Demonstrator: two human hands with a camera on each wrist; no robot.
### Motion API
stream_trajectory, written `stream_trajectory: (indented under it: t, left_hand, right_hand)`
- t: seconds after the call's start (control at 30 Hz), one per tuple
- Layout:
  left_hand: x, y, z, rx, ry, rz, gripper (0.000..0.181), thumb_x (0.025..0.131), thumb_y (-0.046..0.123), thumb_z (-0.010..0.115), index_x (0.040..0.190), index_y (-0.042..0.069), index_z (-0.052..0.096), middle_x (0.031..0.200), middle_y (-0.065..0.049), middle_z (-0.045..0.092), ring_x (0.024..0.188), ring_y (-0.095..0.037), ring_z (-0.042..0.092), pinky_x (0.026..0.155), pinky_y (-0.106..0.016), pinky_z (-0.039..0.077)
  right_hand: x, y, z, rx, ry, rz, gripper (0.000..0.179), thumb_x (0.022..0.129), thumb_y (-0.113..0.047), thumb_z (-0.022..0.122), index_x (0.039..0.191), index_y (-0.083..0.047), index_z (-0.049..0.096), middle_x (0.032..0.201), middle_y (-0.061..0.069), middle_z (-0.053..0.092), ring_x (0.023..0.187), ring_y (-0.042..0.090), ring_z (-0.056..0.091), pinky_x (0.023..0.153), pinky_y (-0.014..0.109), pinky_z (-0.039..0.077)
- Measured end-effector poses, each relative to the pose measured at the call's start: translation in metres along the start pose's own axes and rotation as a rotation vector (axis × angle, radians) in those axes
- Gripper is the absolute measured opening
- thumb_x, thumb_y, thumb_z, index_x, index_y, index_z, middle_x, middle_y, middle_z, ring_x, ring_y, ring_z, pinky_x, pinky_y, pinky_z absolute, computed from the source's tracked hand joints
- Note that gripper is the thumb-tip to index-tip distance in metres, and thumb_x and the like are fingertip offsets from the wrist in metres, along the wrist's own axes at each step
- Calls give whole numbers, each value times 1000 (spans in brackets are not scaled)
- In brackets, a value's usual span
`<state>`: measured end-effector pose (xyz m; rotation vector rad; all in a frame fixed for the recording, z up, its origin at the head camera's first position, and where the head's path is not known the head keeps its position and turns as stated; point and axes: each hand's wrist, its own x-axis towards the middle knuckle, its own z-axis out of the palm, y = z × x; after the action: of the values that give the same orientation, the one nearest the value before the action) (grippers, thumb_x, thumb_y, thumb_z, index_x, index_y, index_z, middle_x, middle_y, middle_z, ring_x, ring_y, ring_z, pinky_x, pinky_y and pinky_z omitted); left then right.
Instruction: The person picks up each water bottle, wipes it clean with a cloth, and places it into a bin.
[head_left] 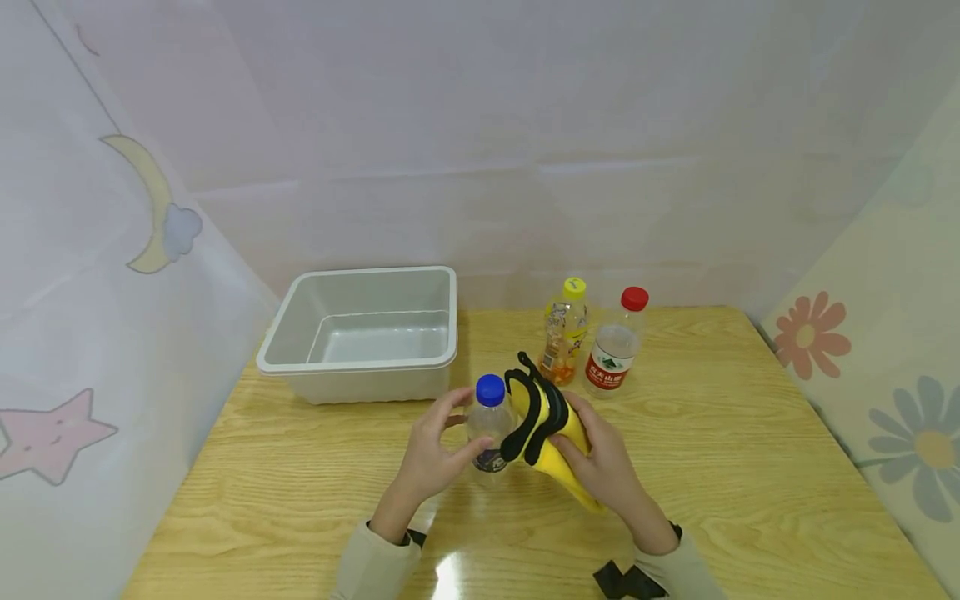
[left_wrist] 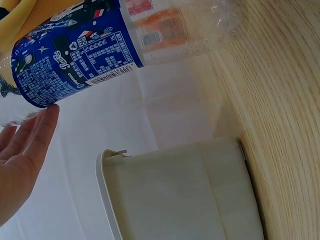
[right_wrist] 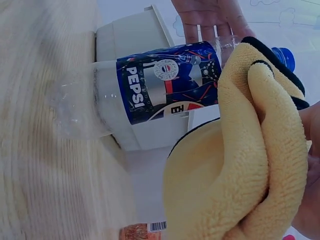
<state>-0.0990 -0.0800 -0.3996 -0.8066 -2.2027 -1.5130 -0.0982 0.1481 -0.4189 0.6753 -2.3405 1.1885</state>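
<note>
A clear Pepsi bottle (head_left: pixel 489 425) with a blue cap and dark blue label stands upright on the table. My left hand (head_left: pixel 438 446) holds it from the left, thumb in front and fingers behind. Those fingers (left_wrist: pixel 42 130) meet the bottle near its label in the left wrist view. To the right, my right hand (head_left: pixel 603 458) grips a folded yellow cloth (head_left: pixel 566 471) with black edging. The cloth (right_wrist: pixel 240 135) hangs against the upper part of the bottle and hides some of it in the right wrist view.
A pale grey plastic bin (head_left: pixel 375 379) stands at the back left. Behind the cloth are a yellow-capped bottle (head_left: pixel 567 329) with an orange label and a red-capped water bottle (head_left: pixel 615 350). Printed cloth sheets (head_left: pixel 480 167) surround the wooden table (head_left: pixel 712 433).
</note>
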Motion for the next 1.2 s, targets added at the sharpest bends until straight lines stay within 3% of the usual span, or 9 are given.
stream_trajectory:
  t: [0.13,0.27,0.47,0.67,0.77,0.87,1.0,1.2]
  left_hand:
    - [-5,-20,3,-42,-19,-11,59,70,-8,73,122,-9,46,116,-24,54,103,-36,54,78,-38,53]
    - [-8,-27,3,-74,-31,-14,59,74,-3,72,126,-4,45,119,-19,54,105,-32,54,80,-35,52]
    - [-9,-27,3,-84,-38,-35,56,78,2,70,128,-1,44,120,-18,54,107,-31,53,83,-34,51]
    - [-9,-26,3,-85,-36,-41,56,77,-2,70,127,-3,45,119,-20,54,107,-33,53,83,-35,51]
    - [-4,-11,1,-79,-39,-48,54,75,-7,69,124,-10,45,116,-25,54,105,-37,53,82,-38,51]
    - [-3,-8,1,-75,-40,-67,54,73,-11,68,121,-13,44,115,-28,53,104,-40,53,81,-40,51]
    - [-7,-22,4,-82,-36,-70,57,73,-9,69,124,-9,44,117,-25,53,106,-38,53,82,-38,51]
    - [-9,-25,3,-85,-38,-59,57,76,-4,69,127,-4,44,119,-22,54,108,-35,53,83,-36,51]
  right_hand:
    - [2,-1,0,-12,-17,6,55,71,7,71,121,3,49,109,18,61,86,19,59,67,33,51]
    - [4,0,1,-18,-55,-15,55,73,6,70,124,2,48,110,16,61,89,21,60,70,36,52]
    - [6,0,4,-13,-135,-37,54,77,5,67,127,2,46,117,16,58,100,27,58,79,43,50]
    - [8,-2,5,-14,-146,-30,54,77,6,66,127,3,46,119,17,56,104,30,56,83,47,48]
    - [9,-2,7,-14,-138,-50,52,76,6,66,125,4,48,118,17,57,104,31,56,84,47,48]
    - [9,-1,9,-12,-121,-64,51,75,8,66,123,4,49,116,18,58,103,32,57,82,48,48]
    - [7,0,13,-12,-113,-63,51,74,10,66,122,5,50,116,19,58,102,34,57,81,49,48]
    - [4,3,17,-16,-107,-64,51,73,11,67,121,7,51,113,21,59,101,35,57,82,50,48]
